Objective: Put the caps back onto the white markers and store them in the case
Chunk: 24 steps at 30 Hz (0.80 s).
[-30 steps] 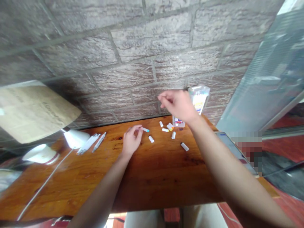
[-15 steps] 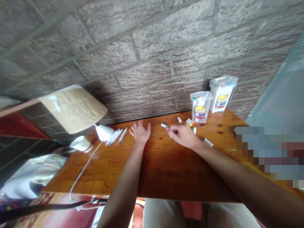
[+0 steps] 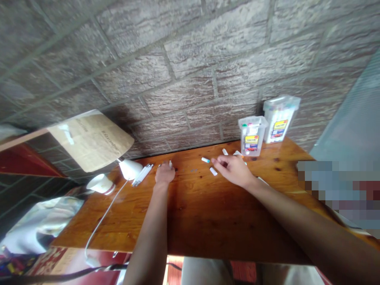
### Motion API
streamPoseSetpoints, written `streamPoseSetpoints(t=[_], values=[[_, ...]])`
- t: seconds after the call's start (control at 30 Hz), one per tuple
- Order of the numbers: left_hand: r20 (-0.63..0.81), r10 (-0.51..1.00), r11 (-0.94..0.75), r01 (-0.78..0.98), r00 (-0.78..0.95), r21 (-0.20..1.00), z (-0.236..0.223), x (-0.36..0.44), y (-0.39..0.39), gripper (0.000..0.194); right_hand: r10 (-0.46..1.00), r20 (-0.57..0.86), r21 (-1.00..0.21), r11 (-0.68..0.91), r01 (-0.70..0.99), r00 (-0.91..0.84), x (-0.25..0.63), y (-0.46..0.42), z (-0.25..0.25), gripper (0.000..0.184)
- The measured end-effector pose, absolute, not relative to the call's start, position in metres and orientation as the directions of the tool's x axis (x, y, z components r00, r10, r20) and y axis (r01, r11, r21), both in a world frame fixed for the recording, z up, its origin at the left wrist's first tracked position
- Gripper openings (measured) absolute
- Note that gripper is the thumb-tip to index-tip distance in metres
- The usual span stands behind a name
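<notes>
Head view: left hand (image 3: 165, 173) palm down at the table (image 3: 190, 206), fingers curled, small white tip (image 3: 170, 163) showing at them; grasp cannot be told. White markers (image 3: 143, 175) lie just left. Right hand (image 3: 233, 169) has fingers bent inward, contents hidden; teal-ended cap (image 3: 205, 160) and white cap (image 3: 213, 171) lie near its fingertips, apart from each other. Right forearm slants from lower right.

A grey-brown block wall (image 3: 192, 75) rises behind the glossy wooden table (image 3: 202, 213), with reddish flooring (image 3: 243, 270) showing below its front edge.
</notes>
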<state>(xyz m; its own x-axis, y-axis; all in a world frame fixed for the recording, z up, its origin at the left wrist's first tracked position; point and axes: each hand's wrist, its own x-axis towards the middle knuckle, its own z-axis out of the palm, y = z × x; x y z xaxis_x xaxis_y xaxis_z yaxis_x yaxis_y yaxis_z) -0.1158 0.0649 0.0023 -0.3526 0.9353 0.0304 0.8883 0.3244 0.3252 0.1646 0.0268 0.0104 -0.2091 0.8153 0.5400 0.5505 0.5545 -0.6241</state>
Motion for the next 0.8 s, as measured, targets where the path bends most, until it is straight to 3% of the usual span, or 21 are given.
streamPoseSetpoints(t=[0.13,0.3,0.37,0.4,0.47,0.53,0.8], values=[[-0.017,0.984,0.167,0.903,-0.175,0.397,0.006,-0.110,0.063,0.009,0.814,0.519,-0.625,0.570,0.533,-0.260,0.160,0.025,0.007,0.045],[-0.032,0.996,-0.046,0.765,0.086,0.643,0.011,-0.080,0.057,0.025,0.827,0.506,-0.662,0.554,0.505,-0.244,0.156,0.025,0.006,0.045],[-0.013,0.982,-0.060,0.373,0.189,0.926,0.013,-0.063,0.053,0.035,0.866,0.475,-0.738,0.488,0.465,-0.156,0.153,0.025,0.007,0.043],[-0.008,0.977,-0.033,0.192,0.212,0.981,0.014,-0.054,0.050,0.037,0.887,0.450,-0.781,0.446,0.438,-0.101,0.152,0.024,0.008,0.043],[0.025,0.979,-0.008,-0.087,0.201,0.996,0.014,-0.038,0.045,0.038,0.917,0.395,-0.841,0.382,0.383,-0.046,0.149,0.023,0.009,0.046],[0.038,0.975,0.014,-0.233,0.221,0.972,0.012,-0.025,0.040,0.038,0.925,0.372,-0.858,0.376,0.351,-0.082,0.148,0.021,0.010,0.050],[0.002,0.918,0.138,-0.324,0.397,0.936,0.009,-0.006,0.025,0.035,0.882,0.397,-0.887,0.440,0.142,-0.253,0.151,0.017,0.019,0.058]])
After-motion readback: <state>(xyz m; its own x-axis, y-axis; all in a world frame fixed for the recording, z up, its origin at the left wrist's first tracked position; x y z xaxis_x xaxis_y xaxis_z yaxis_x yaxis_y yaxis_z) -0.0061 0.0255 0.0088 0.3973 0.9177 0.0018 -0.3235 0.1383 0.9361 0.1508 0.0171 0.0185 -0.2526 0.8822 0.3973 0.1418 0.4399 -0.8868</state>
